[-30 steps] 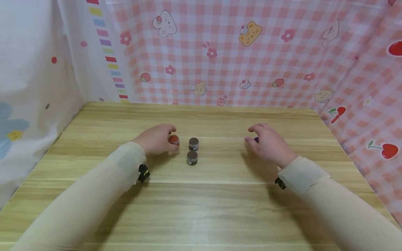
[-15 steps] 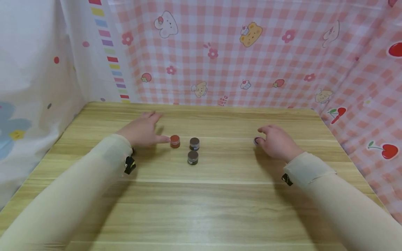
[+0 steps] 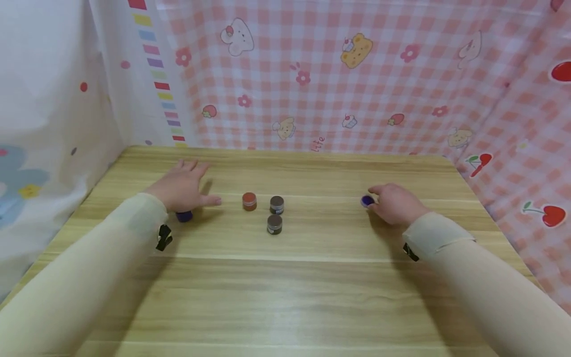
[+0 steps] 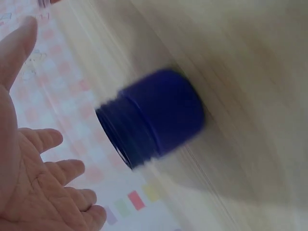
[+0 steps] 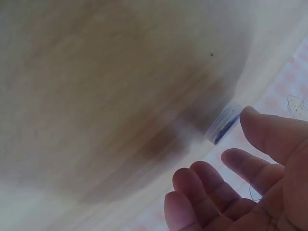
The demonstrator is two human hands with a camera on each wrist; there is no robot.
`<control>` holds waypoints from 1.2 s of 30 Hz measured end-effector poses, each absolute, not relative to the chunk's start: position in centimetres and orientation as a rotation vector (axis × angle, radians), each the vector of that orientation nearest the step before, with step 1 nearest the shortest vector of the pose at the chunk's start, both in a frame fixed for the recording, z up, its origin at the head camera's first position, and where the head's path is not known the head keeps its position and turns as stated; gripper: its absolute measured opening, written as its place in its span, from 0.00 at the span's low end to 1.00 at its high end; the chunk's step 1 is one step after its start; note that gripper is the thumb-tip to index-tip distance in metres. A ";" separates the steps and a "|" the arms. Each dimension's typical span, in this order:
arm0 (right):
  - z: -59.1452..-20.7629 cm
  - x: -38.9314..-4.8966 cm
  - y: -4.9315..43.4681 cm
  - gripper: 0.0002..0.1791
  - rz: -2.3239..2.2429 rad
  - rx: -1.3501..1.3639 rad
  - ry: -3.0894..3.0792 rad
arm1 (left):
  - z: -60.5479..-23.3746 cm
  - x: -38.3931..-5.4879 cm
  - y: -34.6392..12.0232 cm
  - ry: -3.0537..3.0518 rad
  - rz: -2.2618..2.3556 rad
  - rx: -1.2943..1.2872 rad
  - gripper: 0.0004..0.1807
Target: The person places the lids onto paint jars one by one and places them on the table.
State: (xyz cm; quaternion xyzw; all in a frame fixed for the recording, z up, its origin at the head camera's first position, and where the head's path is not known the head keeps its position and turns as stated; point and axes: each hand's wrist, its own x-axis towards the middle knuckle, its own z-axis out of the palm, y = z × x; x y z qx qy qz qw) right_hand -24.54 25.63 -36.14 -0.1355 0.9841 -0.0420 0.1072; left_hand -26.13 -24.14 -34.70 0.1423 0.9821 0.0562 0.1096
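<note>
My left hand [image 3: 178,186] is spread open over the left side of the table, its thumb pointing right. Partly hidden beneath its wrist stands a dark blue jar [image 3: 184,216]; in the left wrist view this jar [image 4: 163,113] shows a bare threaded neck, apart from the fingers. Farther right, my right hand [image 3: 397,204] has its thumb and index finger at the edge of a small round lid [image 3: 367,201], blue inside a pale rim. In the right wrist view the lid [image 5: 224,123] lies by the thumb tip, and the other fingers are loosely bent.
Between the hands stand a small jar with a red-orange top [image 3: 249,201] and two dark brown-topped jars [image 3: 276,205], one nearer me than the other. The wooden table [image 3: 285,297] meets a pink checked cloth [image 3: 321,99] at its back edge, with cloth at both sides.
My left hand has let go of the red-topped jar and moved left, bringing the blue jar into view. My right hand has shifted slightly right, and more of the lid shows.
</note>
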 end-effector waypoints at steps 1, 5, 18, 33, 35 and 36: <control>-36.1 -24.6 25.6 0.30 -0.120 -0.403 2.898 | -34.7 -26.0 -24.4 2.882 0.164 0.411 0.63; -36.2 -24.7 25.3 0.29 -0.124 -0.388 2.899 | -34.4 -25.5 -25.6 2.845 0.156 0.404 0.62; -36.7 -25.1 25.2 0.21 -0.191 -0.346 2.885 | -34.9 -24.4 -27.6 2.741 0.173 0.436 0.36; -36.3 -26.0 24.1 0.07 -0.002 -0.425 2.859 | -34.7 -24.4 -26.0 2.701 0.128 0.485 0.09; -36.3 -26.1 24.1 0.06 0.041 -0.457 2.868 | -34.5 -24.3 -25.8 2.703 0.124 0.487 0.08; -36.3 -26.1 24.0 0.06 0.055 -0.468 2.870 | -34.5 -24.3 -25.7 2.705 0.126 0.484 0.08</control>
